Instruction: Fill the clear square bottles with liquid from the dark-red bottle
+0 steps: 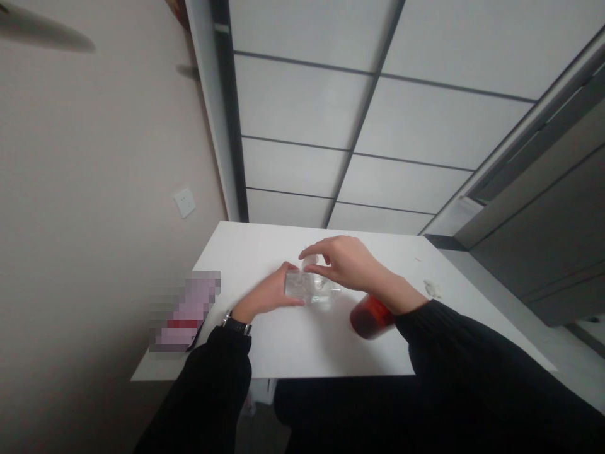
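My left hand (269, 293) is wrapped round a clear, see-through container (297, 287) above the middle of the white table (293, 353). Over it reaches my right hand (338, 258), with thumb and fingers curved about a small translucent cap-like piece (310, 260); its exact kind is too blurred to tell. Just right of the held container is another clear plastic container (322, 291), partly covered by my right hand. Under my right forearm a dark red container (371, 317) rests on the table, partly hidden by the wrist.
At the table's left edge lies a blurred-out pinkish flat item (191, 309). A crumpled whitish scrap (432, 289) is on the right side. Behind the table stand white panels (302, 164); a wall with a socket (184, 202) is at left.
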`<state>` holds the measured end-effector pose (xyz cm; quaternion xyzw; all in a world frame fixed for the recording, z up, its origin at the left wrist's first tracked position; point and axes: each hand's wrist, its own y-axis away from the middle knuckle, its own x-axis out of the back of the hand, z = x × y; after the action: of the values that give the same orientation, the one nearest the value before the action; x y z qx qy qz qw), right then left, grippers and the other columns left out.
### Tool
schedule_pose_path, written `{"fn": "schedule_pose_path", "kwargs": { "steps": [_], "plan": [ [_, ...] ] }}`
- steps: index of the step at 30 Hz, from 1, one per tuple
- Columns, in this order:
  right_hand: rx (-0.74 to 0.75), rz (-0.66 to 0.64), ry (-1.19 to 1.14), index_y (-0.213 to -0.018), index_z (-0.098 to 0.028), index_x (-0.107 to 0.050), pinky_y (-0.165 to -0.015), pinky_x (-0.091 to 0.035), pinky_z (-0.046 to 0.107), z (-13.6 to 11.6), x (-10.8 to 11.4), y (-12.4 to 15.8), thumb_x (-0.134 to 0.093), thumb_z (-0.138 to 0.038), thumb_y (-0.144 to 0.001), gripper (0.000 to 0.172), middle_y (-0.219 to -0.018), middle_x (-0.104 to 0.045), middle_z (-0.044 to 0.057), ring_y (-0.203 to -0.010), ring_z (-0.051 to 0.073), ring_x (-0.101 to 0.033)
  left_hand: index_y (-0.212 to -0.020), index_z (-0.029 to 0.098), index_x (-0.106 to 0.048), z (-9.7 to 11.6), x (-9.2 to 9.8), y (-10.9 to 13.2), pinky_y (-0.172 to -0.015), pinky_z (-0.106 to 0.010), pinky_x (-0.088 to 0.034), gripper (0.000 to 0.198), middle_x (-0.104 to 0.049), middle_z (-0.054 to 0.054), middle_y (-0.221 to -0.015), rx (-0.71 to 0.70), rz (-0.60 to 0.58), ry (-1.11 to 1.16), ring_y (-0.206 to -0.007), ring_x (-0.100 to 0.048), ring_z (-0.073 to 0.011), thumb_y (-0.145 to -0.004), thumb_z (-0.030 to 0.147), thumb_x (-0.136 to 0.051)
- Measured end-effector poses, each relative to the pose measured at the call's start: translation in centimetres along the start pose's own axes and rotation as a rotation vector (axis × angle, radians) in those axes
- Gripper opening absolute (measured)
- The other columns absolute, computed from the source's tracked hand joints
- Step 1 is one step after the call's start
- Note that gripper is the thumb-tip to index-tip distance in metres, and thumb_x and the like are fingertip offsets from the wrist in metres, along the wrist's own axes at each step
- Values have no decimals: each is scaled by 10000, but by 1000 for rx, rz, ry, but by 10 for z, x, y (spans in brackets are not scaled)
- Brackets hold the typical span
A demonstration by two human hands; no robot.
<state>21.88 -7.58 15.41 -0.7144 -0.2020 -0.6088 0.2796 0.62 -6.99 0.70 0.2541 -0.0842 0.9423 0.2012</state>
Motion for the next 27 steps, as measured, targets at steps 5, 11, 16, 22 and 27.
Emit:
{"fn": "schedule_pose_path", "kwargs": {
  "steps": [5,11,16,22,27],
  "plan": [
    [-1,-28,49,-1209,-272,-795,-726,-415,319,-2,-1,0,-714,-345,-1018,220,-1112,-820,54,-981,242,-736,-1238,224,-528,4,1,0,-1009,-521,-524,728,-691,-108,-1214,0,2,0,-1140,-680,-367,-656,421,-917],
    [25,-30,77,-1206,-264,-793,-717,-406,314,-5,1,0,-706,-329,-1024,212,-1060,-814,62,-953,234,-718,-1233,228,-534,3,-1,-1,-1011,-514,-523,728,-693,-100,-1216,-10,16,9,-1154,-675,-365,-638,418,-910],
    [-1,-25,50,-1205,-268,-796,-733,-415,322,-3,1,1,-713,-325,-1018,212,-1077,-811,64,-947,234,-715,-1231,227,-540,2,-1,0,-989,-507,-538,724,-700,-100,-1195,-1,15,10,-1127,-691,-364,-644,424,-917],
    [11,-13,32,-1195,-265,-798,-729,-409,320,-5,1,1,-726,-319,-1011,205,-1043,-806,59,-955,228,-706,-1245,235,-520,1,-1,0,-1022,-534,-529,718,-693,-108,-1229,3,4,3,-1144,-685,-363,-668,405,-912],
    [-23,-27,24,-1177,-263,-785,-727,-397,318,-3,2,2,-724,-324,-1010,188,-1032,-797,54,-905,219,-697,-1254,228,-517,1,0,-1,-1043,-541,-519,731,-681,-119,-1246,3,-4,4,-1168,-677,-374,-671,421,-913]
  ]
}}
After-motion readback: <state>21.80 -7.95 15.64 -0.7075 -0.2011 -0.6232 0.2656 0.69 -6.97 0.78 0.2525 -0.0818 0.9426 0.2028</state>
